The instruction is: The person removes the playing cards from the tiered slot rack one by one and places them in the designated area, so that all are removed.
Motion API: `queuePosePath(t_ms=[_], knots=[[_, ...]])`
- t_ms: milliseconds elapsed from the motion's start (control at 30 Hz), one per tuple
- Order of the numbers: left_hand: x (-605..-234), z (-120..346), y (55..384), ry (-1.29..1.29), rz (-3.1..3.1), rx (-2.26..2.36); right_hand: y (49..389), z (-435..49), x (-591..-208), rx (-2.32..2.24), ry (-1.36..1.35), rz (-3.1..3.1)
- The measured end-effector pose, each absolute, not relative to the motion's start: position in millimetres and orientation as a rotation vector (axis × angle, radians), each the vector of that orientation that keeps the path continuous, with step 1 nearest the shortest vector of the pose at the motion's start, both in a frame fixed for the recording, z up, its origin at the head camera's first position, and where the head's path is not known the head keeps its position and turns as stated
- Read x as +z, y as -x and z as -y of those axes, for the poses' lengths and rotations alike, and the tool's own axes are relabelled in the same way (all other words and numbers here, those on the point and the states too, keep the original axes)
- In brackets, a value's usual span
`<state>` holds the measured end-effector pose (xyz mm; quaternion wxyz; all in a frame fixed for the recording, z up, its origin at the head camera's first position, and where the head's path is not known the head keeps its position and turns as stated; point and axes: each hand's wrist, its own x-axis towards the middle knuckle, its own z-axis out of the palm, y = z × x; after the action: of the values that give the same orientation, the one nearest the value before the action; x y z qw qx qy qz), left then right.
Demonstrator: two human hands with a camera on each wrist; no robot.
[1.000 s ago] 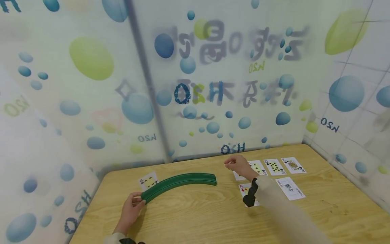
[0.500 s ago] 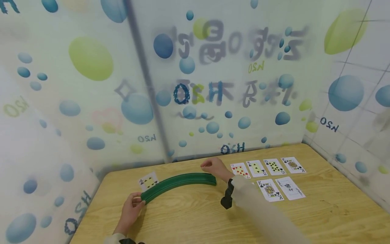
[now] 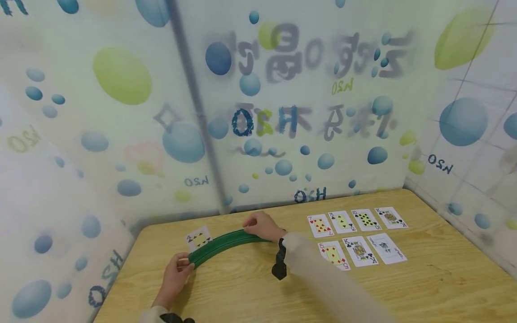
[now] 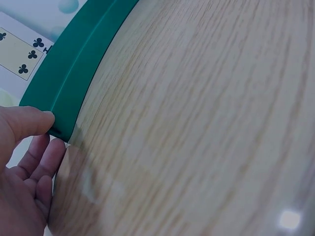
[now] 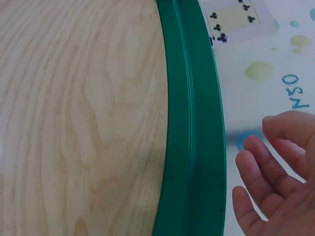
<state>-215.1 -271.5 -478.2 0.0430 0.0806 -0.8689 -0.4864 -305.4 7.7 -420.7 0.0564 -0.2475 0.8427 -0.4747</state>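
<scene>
A curved green playing-card holder lies on the wooden table. My left hand pinches its left end, with the thumb on top. Upright at that end stands a clubs card, its lower part hidden by the holder. My right hand is above the right half of the holder, which it partly hides in the head view. In the right wrist view, the right hand's fingers are loosely bent beside the holder, with nothing visible between them.
Two rows of face-up playing cards lie on the right of the table, including a seven of hearts, a five of diamonds and a joker. A patterned wall covering rises behind the table's back edge.
My right hand has moved left, from near the face-up cards to over the holder, uncovering the seven of hearts and five of diamonds. The left hand stays at the holder's end.
</scene>
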Motion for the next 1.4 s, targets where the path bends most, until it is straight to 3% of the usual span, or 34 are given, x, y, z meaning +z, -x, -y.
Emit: queuePosePath(t_ms=[600, 1400], knots=[[-476, 271, 210, -0.175, 2.609, -1.513, 298, 60, -425, -1.493, 0.763, -2.495], [-476, 270, 213, -0.2, 2.611, -1.505, 292, 86, -431, -1.449, 0.718, -2.498]])
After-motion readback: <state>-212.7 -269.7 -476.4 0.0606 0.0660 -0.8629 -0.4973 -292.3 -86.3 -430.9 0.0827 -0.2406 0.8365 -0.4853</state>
